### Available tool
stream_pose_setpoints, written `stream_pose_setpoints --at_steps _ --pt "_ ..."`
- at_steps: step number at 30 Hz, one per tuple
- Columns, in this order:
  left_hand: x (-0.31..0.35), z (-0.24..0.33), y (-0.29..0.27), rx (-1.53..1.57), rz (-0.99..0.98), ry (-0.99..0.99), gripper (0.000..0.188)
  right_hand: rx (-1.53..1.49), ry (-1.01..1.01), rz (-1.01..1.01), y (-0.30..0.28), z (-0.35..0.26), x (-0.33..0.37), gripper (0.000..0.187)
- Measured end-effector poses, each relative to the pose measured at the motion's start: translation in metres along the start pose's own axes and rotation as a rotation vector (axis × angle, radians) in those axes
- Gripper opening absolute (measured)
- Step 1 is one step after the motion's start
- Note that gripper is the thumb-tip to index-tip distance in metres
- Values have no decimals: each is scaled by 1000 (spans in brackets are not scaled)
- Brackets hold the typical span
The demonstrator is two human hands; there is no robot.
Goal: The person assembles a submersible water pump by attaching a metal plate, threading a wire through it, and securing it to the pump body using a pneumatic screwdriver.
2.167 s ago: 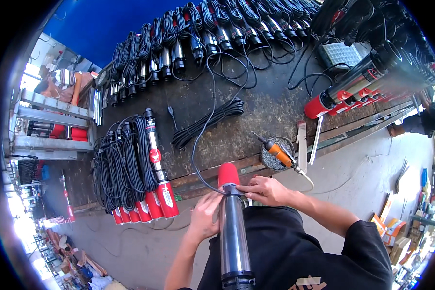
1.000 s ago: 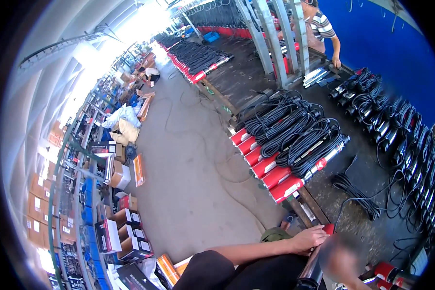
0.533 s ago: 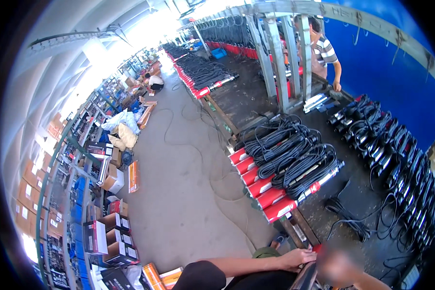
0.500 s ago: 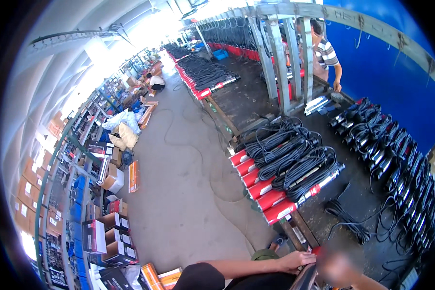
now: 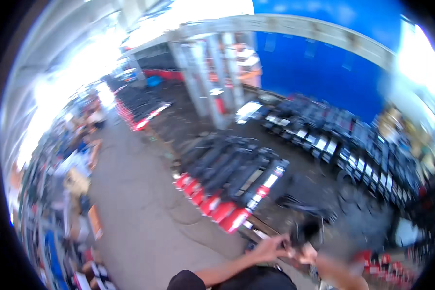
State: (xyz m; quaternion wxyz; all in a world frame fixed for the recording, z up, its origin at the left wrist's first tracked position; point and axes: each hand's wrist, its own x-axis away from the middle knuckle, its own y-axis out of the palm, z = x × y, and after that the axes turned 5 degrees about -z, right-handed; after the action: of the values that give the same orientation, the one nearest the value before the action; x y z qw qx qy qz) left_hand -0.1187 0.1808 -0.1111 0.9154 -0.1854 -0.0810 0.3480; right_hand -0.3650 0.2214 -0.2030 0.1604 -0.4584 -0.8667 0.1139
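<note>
My left hand (image 5: 270, 249) reaches in at the bottom centre, fingers curled closed, its fingertips close to my right hand (image 5: 307, 253). Motion smears my right hand and forearm, so its grip does not show clearly. A dark blurred object (image 5: 305, 231) stands just above my hands; its kind cannot be made out. Beyond them on the dark workbench (image 5: 295, 186) lies a row of red-ended metal tubes (image 5: 222, 211) topped with bundled black cables (image 5: 232, 162). A loose black cable coil (image 5: 307, 207) lies right of that row.
More cable-wrapped metal tubes (image 5: 324, 142) line the bench's far right. Grey metal posts (image 5: 217, 77) rise from it, with a person (image 5: 246, 63) behind. Several red-ended pieces (image 5: 386, 268) sit low at the right. Cluttered shelves (image 5: 38, 217) run along the left, beyond the floor aisle.
The whole view has swung to the right and blurred, so the bench has shifted left in it. My hands stay close together; a dark object now shows above them.
</note>
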Motion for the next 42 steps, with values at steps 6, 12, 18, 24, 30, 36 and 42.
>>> stream_pose_setpoints --at_steps 6,12,18,24,30,36,42 --pt "-136 -85 -11 229 67 -66 26 -404 -77 641 -27 10 -67 53" --pt "-129 -136 46 199 72 -526 39 -875 305 813 24 50 -58 44" --pt "-122 -118 55 -142 -59 -627 63 -736 531 833 62 53 -56 63" --pt "-125 -144 44 -324 -127 -480 61 -571 681 707 50 21 -54 75" --pt "-101 -121 53 -91 1 -231 28 -1086 240 507 34 69 -16 49" --pt "-77 -125 90 232 350 -273 25 -501 484 640 30 42 -22 76" --pt "-55 -115 116 -560 282 -25 76 -308 620 445 24 55 -34 73"
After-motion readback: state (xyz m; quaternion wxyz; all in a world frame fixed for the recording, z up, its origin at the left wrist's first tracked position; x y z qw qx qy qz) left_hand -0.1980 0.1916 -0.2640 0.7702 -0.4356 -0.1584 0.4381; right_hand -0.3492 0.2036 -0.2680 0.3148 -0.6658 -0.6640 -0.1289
